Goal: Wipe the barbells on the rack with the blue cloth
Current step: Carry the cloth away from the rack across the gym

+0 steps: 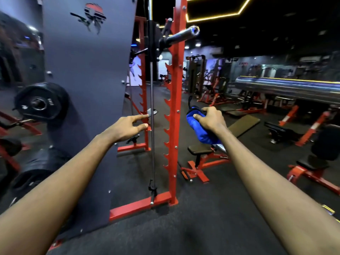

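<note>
A: Nearest entry?
B: Right hand (211,120), fingers curled round bunched blue fabric cloth (199,129). Cloth wrapped over short bright chrome bar end (219,147), just showing below the wrist.
A: Other hand?
B: Left hand (128,127), spread, holding nothing, index finger and thumb reaching toward thin grey steel guide rod (152,126). Touching or not: cannot tell.
A: Handling note for the wipe?
B: Probably mid-wipe. Cloth best wrapped fully round the chrome, squeezed firmly, drawn in long strokes along the length, with a slight twist for the underside.
A: Edges?
B: Red saw-toothed steel upright (173,115) between the hands, teeth facing the left one. Knuckles well off those notches.
A: Room?
B: Open black floor beyond the cloth. Black-padded red-framed bench (200,150) beneath, so no wide downward swing.
A: Farther back?
B: Second chrome barbell sleeve (184,34), racked high on the upright, probably next in line. Broad blurred chrome bar (285,87) at right.
</note>
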Action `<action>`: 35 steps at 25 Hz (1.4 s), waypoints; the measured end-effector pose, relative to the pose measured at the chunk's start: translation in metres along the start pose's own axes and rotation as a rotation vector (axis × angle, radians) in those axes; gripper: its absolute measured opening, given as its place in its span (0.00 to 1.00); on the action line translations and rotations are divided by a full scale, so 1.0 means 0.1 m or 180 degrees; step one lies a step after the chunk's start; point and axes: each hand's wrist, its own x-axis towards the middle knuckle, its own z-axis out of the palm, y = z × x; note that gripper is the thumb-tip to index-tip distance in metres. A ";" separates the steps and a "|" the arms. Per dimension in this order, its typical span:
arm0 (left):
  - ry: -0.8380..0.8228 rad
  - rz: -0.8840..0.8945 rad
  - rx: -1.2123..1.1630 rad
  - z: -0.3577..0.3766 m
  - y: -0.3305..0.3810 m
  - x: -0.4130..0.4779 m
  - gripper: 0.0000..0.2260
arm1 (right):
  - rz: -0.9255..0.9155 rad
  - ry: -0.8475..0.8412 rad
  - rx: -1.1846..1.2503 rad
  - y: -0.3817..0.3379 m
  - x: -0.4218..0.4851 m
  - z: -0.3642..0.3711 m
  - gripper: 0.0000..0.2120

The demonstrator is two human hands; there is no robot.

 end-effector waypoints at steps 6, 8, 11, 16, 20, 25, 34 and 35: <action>-0.0320 0.0363 -0.0231 0.54 -0.01 1.04 0.23 | 0.0332 0.0433 -0.0297 0.46 0.37 -0.22 0.16; -0.0496 0.0471 -0.0277 0.72 0.01 1.39 0.23 | 0.0491 0.0567 -0.0365 0.62 0.49 -0.29 0.16; -0.0688 0.0651 -0.0312 0.94 0.07 1.95 0.24 | 0.0786 0.0708 -0.0438 0.80 0.73 -0.33 0.18; -0.0719 0.1101 -0.0475 1.21 0.16 2.71 0.24 | 0.1021 0.0984 -0.0492 1.00 1.00 -0.30 0.17; -0.0796 0.1314 -0.0476 1.50 0.12 3.21 0.24 | 0.1263 0.1064 -0.0503 1.16 1.28 -0.22 0.18; -0.0916 0.1476 -0.0611 1.81 0.22 3.89 0.24 | 0.1309 0.1296 -0.0665 1.40 1.65 -0.18 0.20; -0.1002 0.1897 -0.0804 2.29 0.59 4.99 0.23 | 0.1867 0.1604 -0.0719 2.06 2.27 -0.36 0.18; -0.1020 0.1936 -0.0839 2.34 0.62 5.13 0.23 | 0.1892 0.1645 -0.0732 2.13 2.33 -0.37 0.17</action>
